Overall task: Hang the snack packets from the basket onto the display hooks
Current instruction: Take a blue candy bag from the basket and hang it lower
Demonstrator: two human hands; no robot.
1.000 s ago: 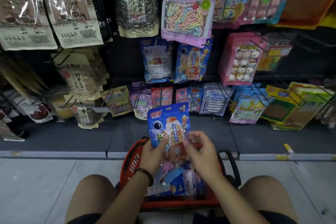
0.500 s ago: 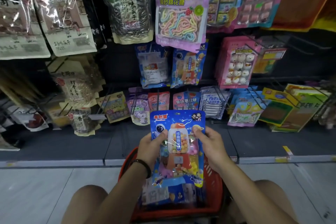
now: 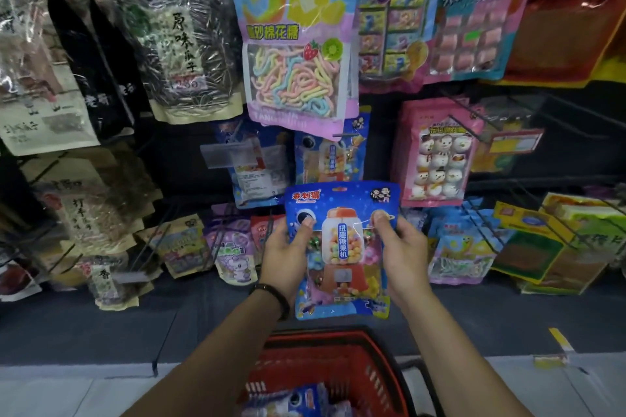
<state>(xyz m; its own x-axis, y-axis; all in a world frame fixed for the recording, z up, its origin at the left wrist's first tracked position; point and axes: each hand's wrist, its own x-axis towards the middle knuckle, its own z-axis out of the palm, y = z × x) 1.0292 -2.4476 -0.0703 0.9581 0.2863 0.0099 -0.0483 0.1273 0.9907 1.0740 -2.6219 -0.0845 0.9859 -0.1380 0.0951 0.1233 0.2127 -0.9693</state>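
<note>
Snack packet [image 3: 342,247] pinched upright at both edges by left hand [image 3: 283,256] and right hand [image 3: 401,256] fingers

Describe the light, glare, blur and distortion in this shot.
Head view: dim store light; glare streaks on the seed bags at upper left; wide-lens bending and smear toward the edges; the blue packet at centre is sharpest; the basket below is soft.
</note>
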